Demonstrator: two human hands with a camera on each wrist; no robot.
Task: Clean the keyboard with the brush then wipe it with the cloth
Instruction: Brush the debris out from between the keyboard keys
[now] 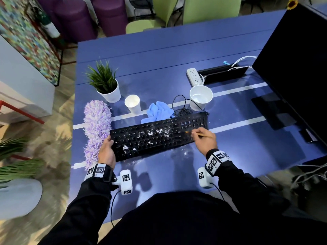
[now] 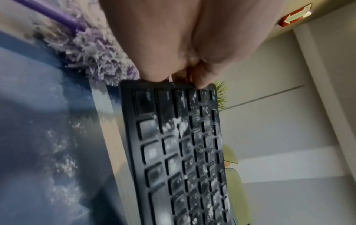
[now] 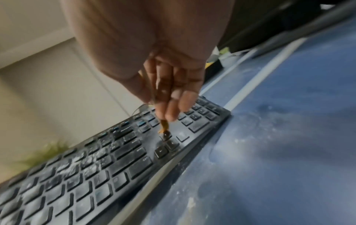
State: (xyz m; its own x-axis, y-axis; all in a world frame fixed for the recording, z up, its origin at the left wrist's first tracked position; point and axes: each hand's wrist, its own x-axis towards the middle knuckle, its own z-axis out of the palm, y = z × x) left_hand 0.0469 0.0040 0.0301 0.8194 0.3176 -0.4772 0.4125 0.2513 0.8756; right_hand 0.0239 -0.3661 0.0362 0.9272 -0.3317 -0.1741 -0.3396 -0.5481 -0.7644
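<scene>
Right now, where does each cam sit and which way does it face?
Head: above, looking down at the table; both hands and sleeves show.
Left wrist: along the left hand holding the keyboard end.
Right wrist: along the right hand, brush on the arrow keys.
All three share the keyboard.

Cups (image 1: 132,103), cloth (image 1: 159,112) crowd keyboard (image 1: 159,137) rear; duster (image 1: 96,124) left; front apparently free.

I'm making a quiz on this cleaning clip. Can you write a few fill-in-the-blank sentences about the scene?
1. The right hand holds a thin ____ over the keyboard.
2. The left hand grips the keyboard's ____ end.
3. The blue cloth lies between two white ____.
4. White ____ speckles the keys.

Missing words: brush; left; cups; powder
</scene>
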